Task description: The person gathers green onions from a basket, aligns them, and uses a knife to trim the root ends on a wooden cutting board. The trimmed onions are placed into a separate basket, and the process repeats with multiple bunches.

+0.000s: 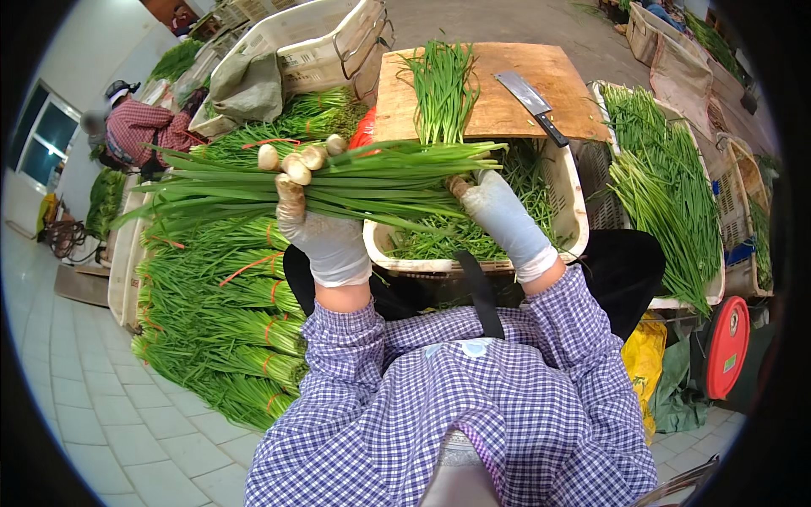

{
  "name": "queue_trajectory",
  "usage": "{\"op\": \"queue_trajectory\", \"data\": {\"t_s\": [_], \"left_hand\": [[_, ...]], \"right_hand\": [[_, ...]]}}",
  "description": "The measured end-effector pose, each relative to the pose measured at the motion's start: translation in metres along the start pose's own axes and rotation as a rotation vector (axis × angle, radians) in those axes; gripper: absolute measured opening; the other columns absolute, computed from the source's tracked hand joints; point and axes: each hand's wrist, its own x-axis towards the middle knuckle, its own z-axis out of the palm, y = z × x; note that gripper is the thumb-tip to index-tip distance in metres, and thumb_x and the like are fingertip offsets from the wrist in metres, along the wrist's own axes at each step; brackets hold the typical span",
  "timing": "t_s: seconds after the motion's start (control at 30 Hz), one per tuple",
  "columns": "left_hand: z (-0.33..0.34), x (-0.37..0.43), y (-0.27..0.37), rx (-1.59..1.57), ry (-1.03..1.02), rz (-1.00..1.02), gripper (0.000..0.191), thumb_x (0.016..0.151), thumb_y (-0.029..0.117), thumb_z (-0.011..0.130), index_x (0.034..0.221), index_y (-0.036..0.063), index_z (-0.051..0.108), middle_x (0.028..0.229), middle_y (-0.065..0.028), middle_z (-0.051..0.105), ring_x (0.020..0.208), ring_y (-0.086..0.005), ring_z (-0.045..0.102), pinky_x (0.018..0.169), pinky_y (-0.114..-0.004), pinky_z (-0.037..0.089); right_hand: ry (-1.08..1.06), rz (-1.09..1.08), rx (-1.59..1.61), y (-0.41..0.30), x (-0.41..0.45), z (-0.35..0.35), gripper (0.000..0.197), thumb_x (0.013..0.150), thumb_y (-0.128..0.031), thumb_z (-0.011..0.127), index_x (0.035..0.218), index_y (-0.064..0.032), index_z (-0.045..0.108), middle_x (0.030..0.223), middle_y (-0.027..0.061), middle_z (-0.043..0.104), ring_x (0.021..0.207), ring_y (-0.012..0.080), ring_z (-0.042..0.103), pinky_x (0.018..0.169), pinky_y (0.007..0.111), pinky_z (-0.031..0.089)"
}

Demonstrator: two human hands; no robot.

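Observation:
A loose bunch of long green garlic chives (pixel 380 184) lies sideways across both hands, its leaf tips to the left and its pale stem ends to the right. My left hand (pixel 323 234), in a stained whitish glove, grips the leafy middle from below, with the taped fingertips curled over the top. At the stem end, my right hand (pixel 500 212) holds the bunch in a similar glove, its thumb in front and its other fingers mostly hidden. Beyond the hands, another bunch of chives (pixel 443 95) rests on a wooden board (pixel 507 82). A cleaver (pixel 526 95) lies to its right, handle towards me.
Beneath the board, a white plastic crate (pixel 573 222) holds loose green trimmings. Banded chive bundles (pixel 253 329) are heaped on the left. Loose chives (pixel 659 184) fill a crate on the right, near a red round lid (pixel 728 348). A person (pixel 142 127) sits far left.

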Motion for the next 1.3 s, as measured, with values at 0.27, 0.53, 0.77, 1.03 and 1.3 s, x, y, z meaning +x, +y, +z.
{"op": "queue_trajectory", "data": {"t_s": [0.27,0.53,0.77,1.03,1.3], "left_hand": [[0.017,0.002,-0.004,-0.011,0.017,-0.016,0.037,0.093,0.016,0.063,0.128,0.0102,0.053,0.093,-0.0006,0.063,0.099,-0.0182,0.059,0.110,-0.050,0.034],[-0.027,0.022,0.030,-0.112,0.131,0.037,0.035,0.091,0.019,0.068,0.126,0.0185,0.060,0.103,-0.0048,0.070,0.110,-0.0297,0.058,0.106,-0.051,0.039],[-0.019,0.019,-0.001,-0.016,0.233,0.064,0.031,0.094,0.015,0.063,0.124,0.0095,0.055,0.098,-0.0039,0.067,0.099,-0.0180,0.062,0.108,-0.047,0.037],[-0.017,0.034,0.023,0.176,0.298,0.166,0.027,0.097,0.016,0.058,0.122,0.0088,0.054,0.095,-0.0046,0.064,0.095,-0.0200,0.060,0.108,-0.048,0.040],[-0.004,0.025,-0.001,0.062,0.255,0.116,0.027,0.098,0.015,0.055,0.124,0.0071,0.056,0.096,-0.0056,0.066,0.096,-0.0217,0.061,0.105,-0.050,0.043]], "right_hand": [[0.229,-0.315,-0.832,0.063,0.033,0.035,0.020,0.094,-0.015,0.050,0.095,-0.0052,0.067,0.083,0.0131,0.068,0.076,0.0338,0.066,0.066,0.043,0.052],[-0.086,0.290,-0.716,0.117,0.004,-0.067,0.059,0.089,-0.039,0.064,0.132,0.0000,0.052,0.128,0.0254,0.057,0.122,0.0365,0.054,0.101,0.041,0.044],[-0.099,0.157,0.673,0.062,-0.012,0.016,0.041,0.096,-0.032,0.057,0.116,0.0033,0.060,0.096,0.0108,0.068,0.087,0.0200,0.065,0.076,0.034,0.055],[0.494,-0.093,-0.104,0.091,-0.023,-0.042,0.021,0.093,-0.021,0.063,0.089,-0.0005,0.066,0.080,0.0093,0.064,0.070,0.0198,0.061,0.062,0.031,0.050],[0.081,-0.110,0.332,0.038,-0.024,0.032,0.039,0.098,-0.033,0.060,0.104,0.0056,0.060,0.085,0.0082,0.065,0.078,0.0161,0.064,0.068,0.029,0.052]]}}
